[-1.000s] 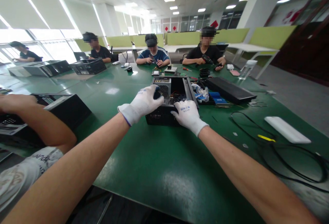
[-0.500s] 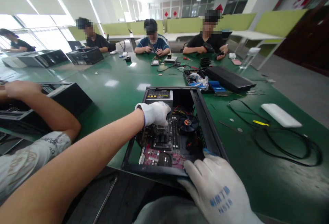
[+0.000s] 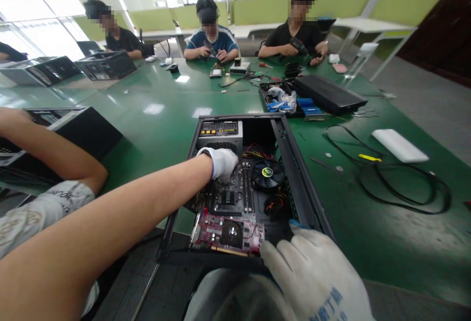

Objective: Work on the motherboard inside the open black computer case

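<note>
An open black computer case (image 3: 301,178) lies on its side in front of me at the table edge. My left hand (image 3: 222,163), in a white glove, is inside it over the upper motherboard (image 3: 228,196), just below the power supply (image 3: 220,132). Its fingers are curled, and whatever they hold is hidden. A black cooling fan (image 3: 267,174) lies right of the memory slots. Nearer me is a red graphics card (image 3: 232,232) with its gold contact edge showing. My right hand (image 3: 312,272), also gloved, closes round the case's near right rim.
Left, a co-worker's arm (image 3: 55,144) reaches over another black case (image 3: 88,134). Beyond my case sit a tray of gloves and parts (image 3: 281,101) and a black panel (image 3: 329,95). A black cable (image 3: 405,208) and a white block (image 3: 399,145) lie right. Several people work across the table.
The view has tipped downward, so the far table sits higher in it. The graphics card shows more fully with its contact edge visible. Both hands keep nearly the same places on the case.
</note>
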